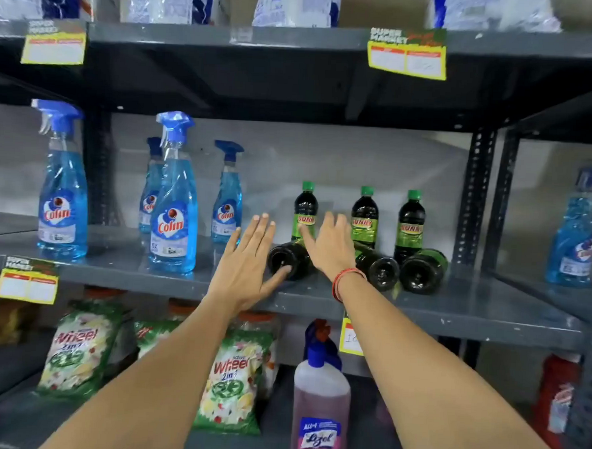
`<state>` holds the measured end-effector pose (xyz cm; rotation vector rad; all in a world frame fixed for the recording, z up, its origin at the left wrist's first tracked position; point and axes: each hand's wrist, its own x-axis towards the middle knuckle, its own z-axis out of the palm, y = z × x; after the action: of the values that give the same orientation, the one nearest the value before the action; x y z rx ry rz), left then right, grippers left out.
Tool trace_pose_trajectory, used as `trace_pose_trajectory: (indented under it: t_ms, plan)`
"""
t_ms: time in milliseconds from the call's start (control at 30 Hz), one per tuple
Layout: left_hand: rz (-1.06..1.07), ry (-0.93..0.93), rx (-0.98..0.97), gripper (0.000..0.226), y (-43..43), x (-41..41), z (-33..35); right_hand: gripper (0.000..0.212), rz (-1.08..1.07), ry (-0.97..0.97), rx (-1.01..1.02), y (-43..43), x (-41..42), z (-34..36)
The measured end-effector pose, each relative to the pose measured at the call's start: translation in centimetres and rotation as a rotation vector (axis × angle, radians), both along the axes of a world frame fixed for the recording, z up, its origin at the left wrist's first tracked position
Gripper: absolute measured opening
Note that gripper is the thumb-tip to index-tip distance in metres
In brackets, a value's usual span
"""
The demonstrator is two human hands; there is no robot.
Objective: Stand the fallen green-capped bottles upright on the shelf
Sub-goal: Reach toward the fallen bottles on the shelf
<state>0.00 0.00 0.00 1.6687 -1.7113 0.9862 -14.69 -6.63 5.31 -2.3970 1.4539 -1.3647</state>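
Both hands, left (242, 266) and right (327, 246), were open over 1 fallen bottle (291, 260) on the shelf (454, 311).

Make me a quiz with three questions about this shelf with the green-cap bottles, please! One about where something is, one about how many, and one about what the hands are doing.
1. Where do the fallen bottles lie?
A. In front of the standing bottles
B. On the top shelf
C. Beside the soap bags below

2. How many green-capped bottles stand upright?
A. One
B. Three
C. Five

3. What are the hands doing?
A. Holding a spray bottle
B. Reaching out open
C. Resting in fists

Answers:
1 A: the fallen bottles lie in front of the standing bottles on the middle shelf.
2 B: three green caps point up.
3 B: the left hand and the right hand are spread open at the leftmost fallen bottle, gripping nothing.
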Motion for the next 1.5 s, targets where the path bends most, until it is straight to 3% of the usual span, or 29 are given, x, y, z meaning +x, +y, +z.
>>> trace_pose_trajectory:
  t_ms: [200, 367, 467, 567, 733, 867, 1067, 1267, 1400, 1500]
  plan:
    - [0.043, 0.118, 0.016, 0.085, 0.0, 0.9, -3.0, 0.076, 0.093, -0.254, 0.581, -3.2, 4.0, -0.8]
    - [0.094, 0.094, -0.043, 0.070, 0.0, 0.7, -3.2, 0.081, 0.145, -0.436, 0.735, -6.0, 5.0, -1.4]
    - [0.110, 0.078, -0.081, 0.066, 0.3, 0.7, -3.3, 0.062, 0.165, -0.478, 0.787, -4.9, 4.7, -1.0]
    - [0.097, 0.089, -0.080, 0.067, 0.4, 0.7, -3.3, 0.044, 0.210, -0.530, 0.797, -4.5, 4.6, -1.1]
    - [0.093, 0.103, -0.044, 0.071, 0.7, 0.4, -3.1, 0.054, 0.148, -0.601, 0.615, -3.1, 4.1, -1.4]
    - [0.096, 0.102, -0.039, 0.073, 0.8, 0.3, -3.1, 0.061, 0.066, -0.464, 0.307, -2.3, 4.1, -1.3]
    - [0.090, 0.093, -0.048, 0.076, 0.8, 0.2, -3.1, 0.067, 0.028, -0.226, 0.093, -1.7, 4.2, -2.1]
    - [0.088, 0.094, -0.031, 0.076, 0.8, 0.3, -3.1, 0.079, 0.083, -0.275, 0.272, -2.3, 3.6, -2.4]
    - [0.093, 0.095, -0.026, 0.077, 0.7, 0.3, -3.1, 0.049, 0.236, -0.430, 0.466, -3.3, 3.3, -2.7]
    - [0.083, 0.109, -0.014, 0.078, 0.7, 0.3, -3.2, 0.073, 0.138, -0.329, 0.376, -3.2, 3.4, -2.7]
